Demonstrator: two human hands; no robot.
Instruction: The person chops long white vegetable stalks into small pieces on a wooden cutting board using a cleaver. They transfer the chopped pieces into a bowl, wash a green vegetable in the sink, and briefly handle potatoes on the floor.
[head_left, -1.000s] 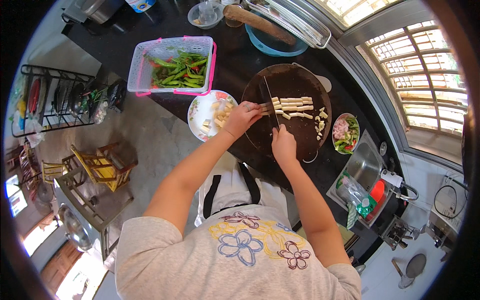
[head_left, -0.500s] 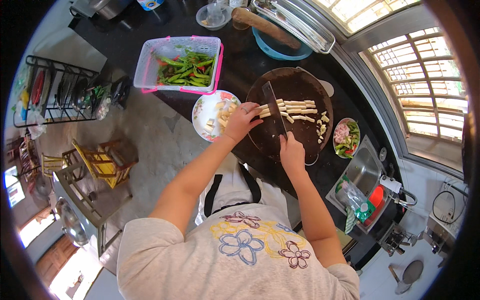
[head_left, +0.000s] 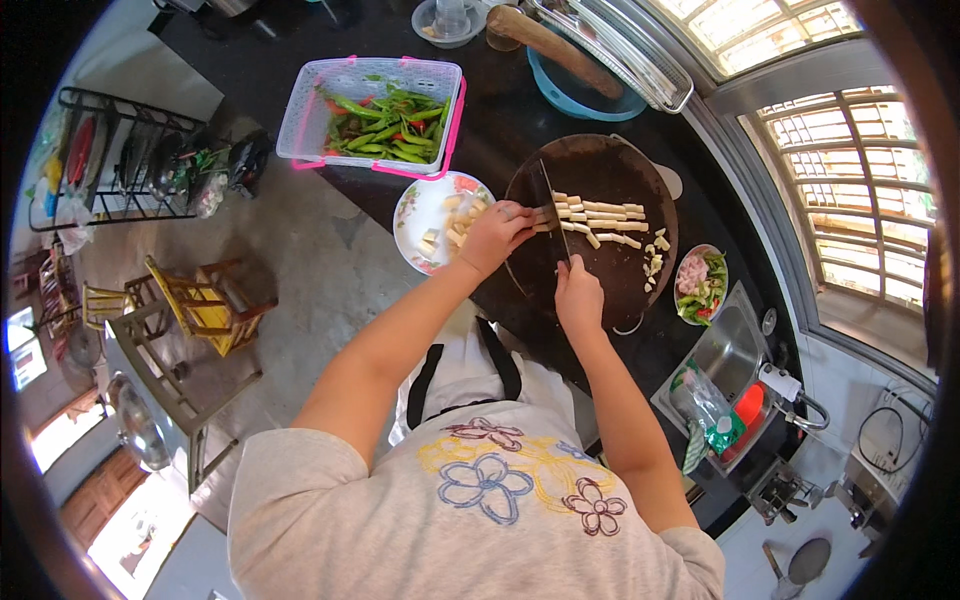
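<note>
The step in hand looks to be cutting pale cream, straight-sided sticks crosswise on a round, dark brown chopping board. The left hand reaches over the board's left edge, its fingers drawn together and gripping the sticks' left ends. The right hand is closed around the handle of a broad, dark-bladed knife, which lies across the rows with its tip to the far side. The blade hides whether the edge has reached the board.

Right of the knife lie several rows of sticks, and farther right a scatter of small pale bits. Left of the board, a white round plate with a flowered rim holds pale chunks, all on the black, glossy bench.

The next move, I judge, calls for a straight downward stroke, the left fingertips kept clear because they sit just beside the blade.
</note>
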